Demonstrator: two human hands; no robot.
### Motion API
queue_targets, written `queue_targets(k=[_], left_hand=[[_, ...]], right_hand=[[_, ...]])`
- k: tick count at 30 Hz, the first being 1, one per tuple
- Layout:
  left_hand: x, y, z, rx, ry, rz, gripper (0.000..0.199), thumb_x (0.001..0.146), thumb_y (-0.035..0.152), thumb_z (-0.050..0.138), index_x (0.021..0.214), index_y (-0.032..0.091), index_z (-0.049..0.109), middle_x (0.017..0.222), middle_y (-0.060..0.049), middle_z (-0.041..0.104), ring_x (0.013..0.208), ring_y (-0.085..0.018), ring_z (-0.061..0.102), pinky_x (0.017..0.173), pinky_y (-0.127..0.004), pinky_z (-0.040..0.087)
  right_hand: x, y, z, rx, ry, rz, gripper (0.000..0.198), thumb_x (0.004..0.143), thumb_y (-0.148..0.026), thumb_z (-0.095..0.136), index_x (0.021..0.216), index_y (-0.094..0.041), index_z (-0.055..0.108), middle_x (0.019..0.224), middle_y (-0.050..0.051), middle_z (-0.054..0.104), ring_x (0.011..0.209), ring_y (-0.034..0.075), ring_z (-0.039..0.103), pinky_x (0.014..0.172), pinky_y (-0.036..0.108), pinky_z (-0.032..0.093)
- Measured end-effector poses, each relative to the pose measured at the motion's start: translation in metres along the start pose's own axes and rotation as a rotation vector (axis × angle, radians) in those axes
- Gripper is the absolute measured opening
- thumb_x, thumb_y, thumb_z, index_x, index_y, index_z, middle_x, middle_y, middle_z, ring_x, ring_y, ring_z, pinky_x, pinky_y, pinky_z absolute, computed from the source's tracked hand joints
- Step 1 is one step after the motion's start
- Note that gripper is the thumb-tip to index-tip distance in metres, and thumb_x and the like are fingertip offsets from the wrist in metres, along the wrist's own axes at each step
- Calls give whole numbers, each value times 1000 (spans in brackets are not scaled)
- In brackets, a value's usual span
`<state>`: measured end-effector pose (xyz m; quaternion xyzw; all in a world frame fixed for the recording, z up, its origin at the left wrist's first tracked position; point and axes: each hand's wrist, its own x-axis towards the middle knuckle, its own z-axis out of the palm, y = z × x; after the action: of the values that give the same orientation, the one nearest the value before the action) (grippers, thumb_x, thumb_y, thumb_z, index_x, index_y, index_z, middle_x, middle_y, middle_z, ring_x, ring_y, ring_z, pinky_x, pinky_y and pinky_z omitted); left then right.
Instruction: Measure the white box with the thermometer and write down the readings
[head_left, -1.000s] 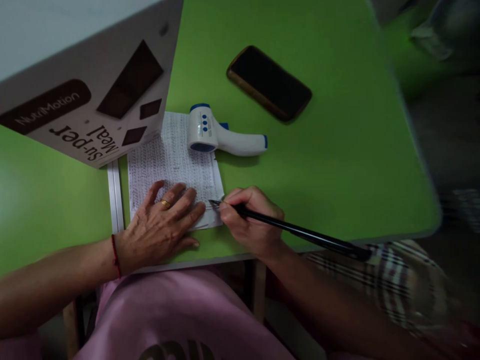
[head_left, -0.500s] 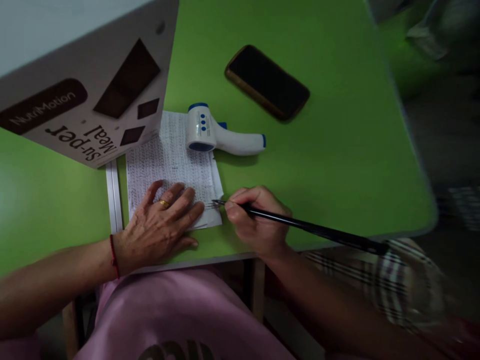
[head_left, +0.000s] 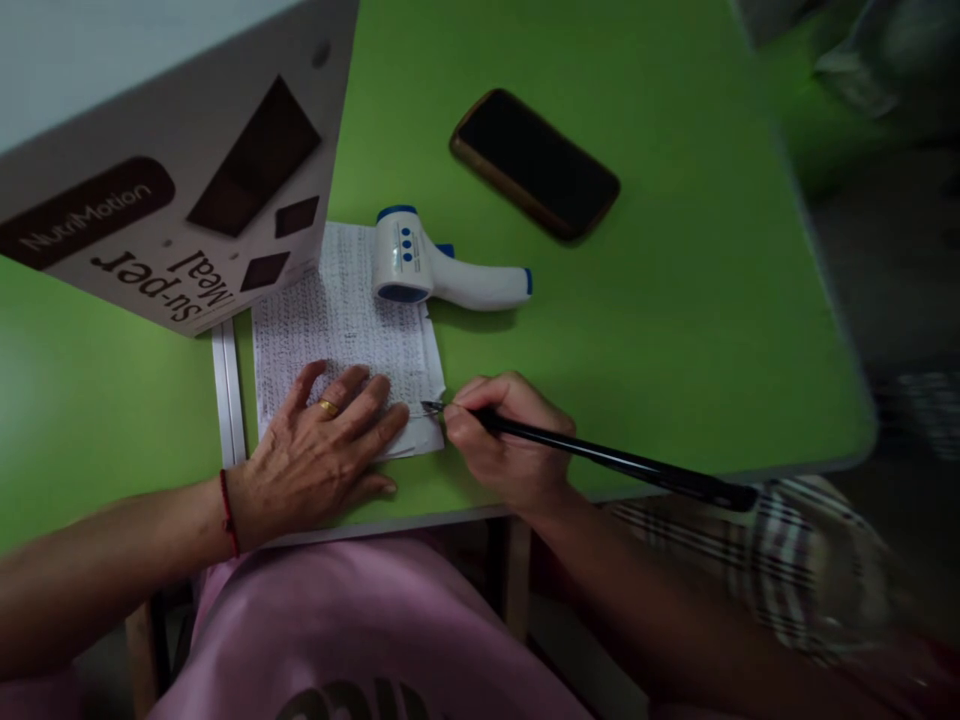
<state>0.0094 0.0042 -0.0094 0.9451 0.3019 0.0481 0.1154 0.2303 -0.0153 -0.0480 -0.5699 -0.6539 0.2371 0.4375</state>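
Closely filled with handwriting, a white sheet of paper [head_left: 300, 325] lies on the green table. My left hand [head_left: 322, 440] rests flat on its lower part with the fingers spread, a gold ring on one finger. My right hand [head_left: 514, 440] is closed around a long black pen [head_left: 622, 460] just past the sheet's right edge. The pen's tip is at the paper's lower right, by a short line of writing; its long shaft slants down to the right. On the sheet's upper right rests the head of a white and blue infrared thermometer [head_left: 405, 260].
A large white box [head_left: 165, 220] printed "Su-per Meal" stands at the left and overlaps the paper's top corner. Farther back lies a phone [head_left: 536, 165] in a brown case. A metal strip [head_left: 229, 400] crosses the table [head_left: 675, 300] left of the paper. Checked cloth [head_left: 780, 560] hangs below the right edge.
My right hand and the pen have shifted slightly left, and the pen's back end has moved left too. My left hand stays still on the paper.
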Motion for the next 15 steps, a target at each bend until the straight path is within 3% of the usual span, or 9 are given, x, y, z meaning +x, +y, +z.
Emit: queue_targets(k=[7,15], left_hand=[[0,0,-2,-12,-4,-3,57,95,52,65,138,17,52,145,-13,53,137,-34,45,115,-57,34],[1,0,-1,-12,-7,-2,57,95,52,66,138,17,51,146,-13,52,138,-34,45,116,-57,33]], right_hand=[[2,-4,1,38,61,-29,17,82,-21,62,73,-25,49,58,-5,57,46,11,51,44,24,42],[1,-2,2,65,45,-12,20,86,-30,65,72,-24,52,61,-3,63,47,11,54,45,25,44]])
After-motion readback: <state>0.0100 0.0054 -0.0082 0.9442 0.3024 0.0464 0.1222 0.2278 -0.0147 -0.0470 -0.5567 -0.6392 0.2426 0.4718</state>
